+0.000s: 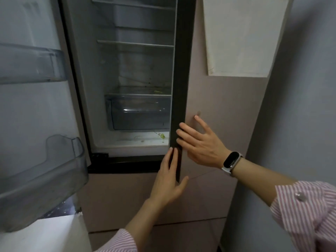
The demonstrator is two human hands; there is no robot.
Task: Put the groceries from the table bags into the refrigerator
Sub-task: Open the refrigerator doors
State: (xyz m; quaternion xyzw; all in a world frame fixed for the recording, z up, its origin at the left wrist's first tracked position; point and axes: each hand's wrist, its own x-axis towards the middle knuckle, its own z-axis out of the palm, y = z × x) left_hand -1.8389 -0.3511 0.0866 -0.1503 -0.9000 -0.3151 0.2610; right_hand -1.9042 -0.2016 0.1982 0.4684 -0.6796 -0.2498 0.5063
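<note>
The refrigerator's left compartment [127, 73] stands open, with bare shelves and a clear drawer [140, 113] low down. Its left door [27, 106] is swung wide toward me. My left hand [167, 180] rests flat with its fingers on the dark edge strip [181, 88] of the closed right door [218, 99]. My right hand [198, 142], with a watch on the wrist, has its fingers spread against that same strip and the door's pink front. Neither hand holds anything. No groceries or bags are in view.
Two clear door bins [45, 179] jut out from the open left door, at left. A pale sheet of paper [241, 33] hangs on the right door. A grey wall [300, 106] stands close on the right. Small green scraps [162, 136] lie on the fridge floor.
</note>
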